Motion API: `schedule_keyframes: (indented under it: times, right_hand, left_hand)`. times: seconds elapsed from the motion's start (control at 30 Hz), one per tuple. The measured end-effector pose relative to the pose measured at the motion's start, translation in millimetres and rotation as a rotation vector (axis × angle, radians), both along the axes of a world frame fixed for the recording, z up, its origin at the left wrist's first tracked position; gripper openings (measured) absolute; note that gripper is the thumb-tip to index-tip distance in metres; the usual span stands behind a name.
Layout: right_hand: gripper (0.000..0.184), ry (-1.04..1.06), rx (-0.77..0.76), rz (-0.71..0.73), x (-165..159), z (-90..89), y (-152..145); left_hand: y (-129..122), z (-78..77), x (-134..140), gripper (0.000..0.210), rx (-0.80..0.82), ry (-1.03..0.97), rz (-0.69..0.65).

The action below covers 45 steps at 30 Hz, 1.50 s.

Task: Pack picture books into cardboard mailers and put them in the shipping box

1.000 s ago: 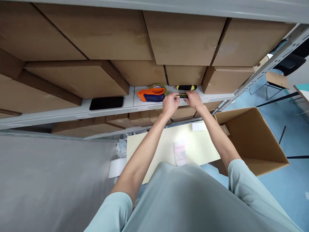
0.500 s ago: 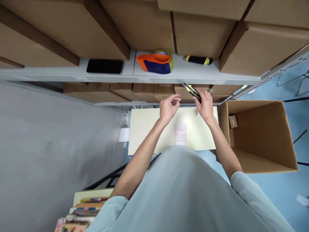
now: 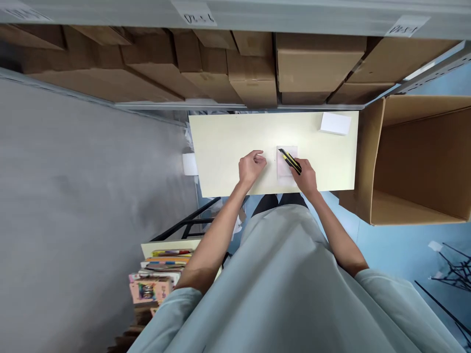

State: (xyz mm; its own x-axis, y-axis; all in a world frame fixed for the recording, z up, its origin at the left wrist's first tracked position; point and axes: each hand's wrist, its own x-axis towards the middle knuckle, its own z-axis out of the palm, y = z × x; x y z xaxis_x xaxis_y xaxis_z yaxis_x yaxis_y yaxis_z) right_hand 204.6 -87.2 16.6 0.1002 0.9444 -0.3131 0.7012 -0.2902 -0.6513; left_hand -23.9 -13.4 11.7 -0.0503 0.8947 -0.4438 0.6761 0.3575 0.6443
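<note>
My right hand (image 3: 306, 179) is closed around a black and yellow utility knife (image 3: 293, 163), whose tip points up and left. Under the knife, a pale pinkish flat packet (image 3: 283, 171) lies on the cream tabletop (image 3: 224, 147). My left hand (image 3: 251, 167) is held to the left of the packet, apart from it, with loosely curled fingers and nothing visible in them. A small white box (image 3: 335, 123) sits at the tabletop's back right corner.
Shelves of brown cardboard boxes (image 3: 320, 63) stand beyond the tabletop under a grey shelf edge (image 3: 257, 13). An open cardboard box (image 3: 371, 162) adjoins the right side. At lower left are stacked books or packages (image 3: 162, 274) and a black frame (image 3: 184, 220); a grey wall (image 3: 91, 196) rises at left.
My view has tipped down, so the upper shelf with the phone and tape dispenser has left the picture. Both hands have come down from near the shelf; the knife is now over the packet.
</note>
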Motion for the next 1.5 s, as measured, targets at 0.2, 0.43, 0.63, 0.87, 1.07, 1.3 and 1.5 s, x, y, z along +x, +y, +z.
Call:
schedule_keyframes:
  times: [0.2, 0.43, 0.63, 0.87, 1.07, 1.3, 1.5]
  right_hand:
    - [0.039, -0.066, -0.116, -0.132, -53, -39.9, -9]
    - [0.04, -0.155, -0.104, -0.164, -93, -67.1, 9]
    - [0.042, -0.179, -0.107, -0.158, -105, -74.4, 13]
    - [0.051, -0.202, -0.111, -0.136, -110, -70.1, 9]
    - [0.055, -0.253, -0.185, -0.095, -115, -62.4, 16]
    - [0.055, -0.345, -0.263, -0.04, -120, -51.8, 19]
    - [0.054, -0.359, -0.294, -0.035, -120, -46.0, 25]
  left_hand:
    - [17, -47.9, -13, 0.035, -0.032, -0.035, -0.076]
    - [43, -90.5, -17, 0.039, -0.042, -0.094, -0.188]
    - [42, -104.1, -22, 0.04, -0.072, -0.171, -0.21]
    - [43, -106.9, -21, 0.034, -0.129, -0.229, -0.134]
    - [48, -108.0, -22, 0.039, -0.176, -0.252, -0.107]
    - [51, -108.3, -24, 0.034, -0.227, -0.357, -0.04]
    - [53, -115.7, -26, 0.037, -0.247, -0.378, -0.015]
